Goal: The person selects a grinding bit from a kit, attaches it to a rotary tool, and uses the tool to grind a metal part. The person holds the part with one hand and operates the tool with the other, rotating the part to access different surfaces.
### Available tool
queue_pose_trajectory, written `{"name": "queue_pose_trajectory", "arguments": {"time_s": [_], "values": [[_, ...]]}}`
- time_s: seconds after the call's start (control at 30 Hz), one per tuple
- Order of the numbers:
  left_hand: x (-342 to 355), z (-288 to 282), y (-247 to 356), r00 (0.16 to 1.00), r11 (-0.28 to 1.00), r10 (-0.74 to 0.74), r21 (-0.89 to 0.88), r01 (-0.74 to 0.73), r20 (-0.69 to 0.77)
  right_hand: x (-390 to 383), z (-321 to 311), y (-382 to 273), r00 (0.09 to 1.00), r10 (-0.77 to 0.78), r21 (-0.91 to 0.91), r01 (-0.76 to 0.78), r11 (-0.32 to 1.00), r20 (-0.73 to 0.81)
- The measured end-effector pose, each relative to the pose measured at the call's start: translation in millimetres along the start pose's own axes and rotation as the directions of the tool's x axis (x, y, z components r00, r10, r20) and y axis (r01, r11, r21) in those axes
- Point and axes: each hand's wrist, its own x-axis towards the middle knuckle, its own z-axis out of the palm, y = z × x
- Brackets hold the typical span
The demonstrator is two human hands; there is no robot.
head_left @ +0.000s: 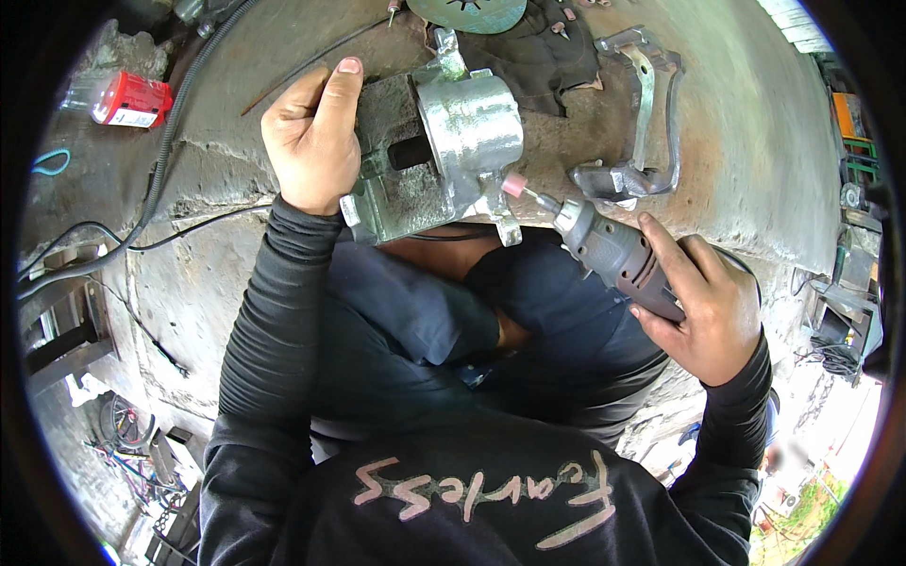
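Observation:
A silvery cast metal housing [470, 127] with a round barrel, a square slotted base and lugs sits tilted at the front of the worktop. My left hand [316, 137] grips its left side, fingers curled and thumb up; the edge under the fingers is hidden. In my right hand [703, 302] is a grey rotary tool [615, 253], held from behind with the fingers wrapped round its body. Its pink grinding stone [513, 184] is at the housing's lower right lug; whether the two touch I cannot tell.
A bent metal bracket [645, 113] lies to the right on the worktop [746, 141]. Behind are a dark cloth [543, 61], small grinding stones and a green disc [467, 11]. At left stand a red-labelled container [132, 100] and a thick cable [168, 141]. My crossed legs are below.

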Motion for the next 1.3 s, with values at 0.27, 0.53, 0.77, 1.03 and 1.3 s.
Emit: {"name": "queue_pose_trajectory", "arguments": {"time_s": [0.27, 0.53, 0.77, 1.03, 1.3], "values": [[1, 0, 2, 0.999, 0.998, -0.033, -0.060, 0.034, 0.018, -32, 34, -6, 0.988, 0.150, 0.426, -0.115, 0.897, -0.048], [7, -4, 2, 0.993, 0.995, 0.005, -0.097, 0.007, 0.115, -47, 78, -34, 0.992, 0.128, 0.646, -0.092, 0.758, -0.009], [8, -2, 4, 0.987, 0.992, 0.041, -0.128, -0.021, 0.157, -47, 83, -39, 0.983, 0.184, 0.639, -0.146, 0.755, 0.007], [10, -3, 4, 0.979, 0.988, 0.074, -0.149, -0.046, 0.190, -43, 82, -42, 0.978, 0.207, 0.605, -0.172, 0.777, 0.012], [9, -1, 5, 0.983, 0.991, 0.061, -0.127, -0.039, 0.171, -47, 83, -46, 0.979, 0.202, 0.601, -0.155, 0.784, -0.011]]}}
